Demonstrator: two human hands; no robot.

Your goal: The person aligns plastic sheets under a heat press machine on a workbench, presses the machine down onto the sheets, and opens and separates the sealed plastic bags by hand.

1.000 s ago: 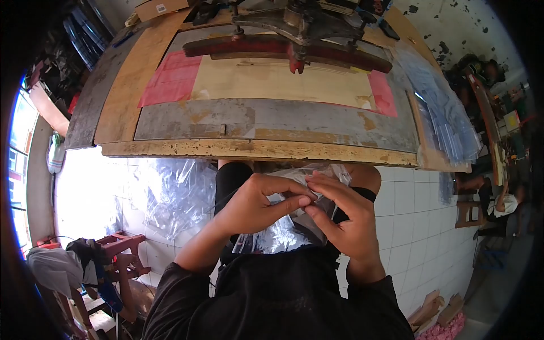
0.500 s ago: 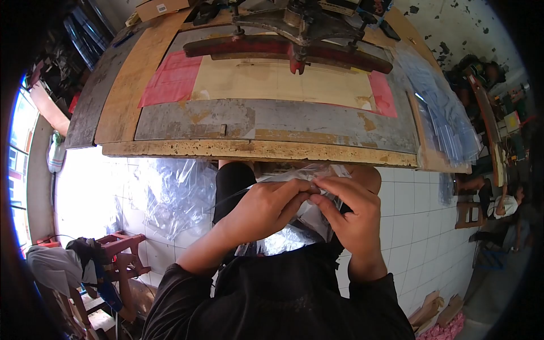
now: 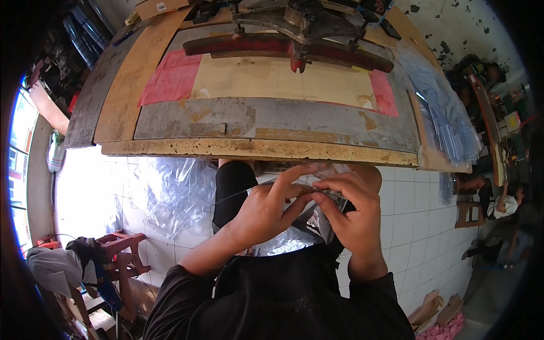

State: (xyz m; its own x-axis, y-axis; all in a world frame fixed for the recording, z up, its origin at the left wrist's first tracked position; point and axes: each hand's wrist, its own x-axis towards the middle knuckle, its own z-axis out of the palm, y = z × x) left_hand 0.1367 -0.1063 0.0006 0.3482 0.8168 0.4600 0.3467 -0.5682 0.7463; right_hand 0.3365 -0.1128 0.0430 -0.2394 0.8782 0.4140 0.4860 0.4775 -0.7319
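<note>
The clear plastic (image 3: pixel 283 242) is over the person's lap, below the edge of the worktable (image 3: pixel 260 149), and its upper part is gathered at the fingertips of both hands. The right hand (image 3: pixel 354 212) has its thumb and forefinger close to each other, and I judge that they are clamped on the plastic. On the left hand (image 3: pixel 266 207), the forefinger is raised apart from the thumb, whose tip is almost meeting the right thumb; whether the other left fingers are gripping, I cannot tell. The step in hand seems to be fine work on the edge of this plastic. To do it well, it is better to keep the right pinch firm and quiet, so that the left fingertips can feel for one layer only, because such thin, shiny sheet probably slips and clings to itself. The pull should be small and even; a hard pull could crease or tear it. A thin line stretches from near the left wrist toward the plastic heap (image 3: pixel 170 198) on the floor, so it is wise to check that nothing is caught there.
</note>
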